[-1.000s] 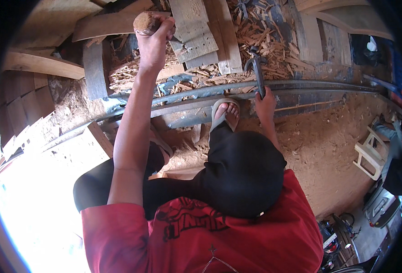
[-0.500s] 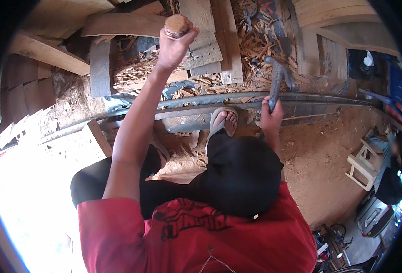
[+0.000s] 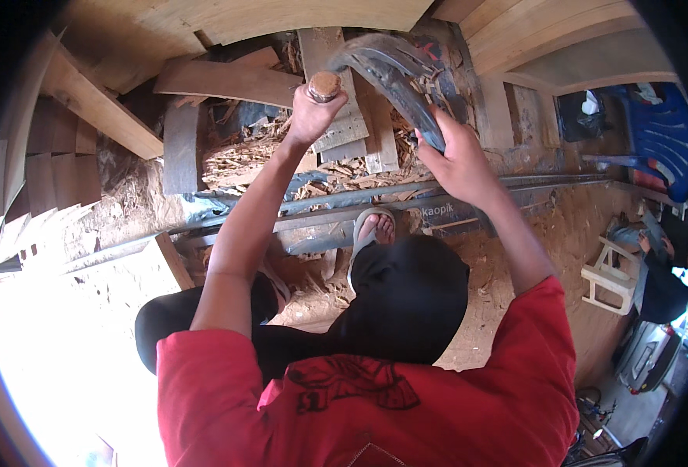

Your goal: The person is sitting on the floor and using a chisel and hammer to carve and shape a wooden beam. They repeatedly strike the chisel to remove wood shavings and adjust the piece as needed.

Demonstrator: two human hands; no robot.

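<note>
While my left hand (image 3: 313,119) is closed around a handled tool (image 3: 324,85), with its round end facing up above the weathered plank (image 3: 348,130), my right hand (image 3: 462,161) grips a dark hammer (image 3: 403,100), whose blurred head appears near that end. I judge that the step in hand is striking. A next blow would call for straight aim and a steady left hand; the tool's lower end I cannot see
</note>
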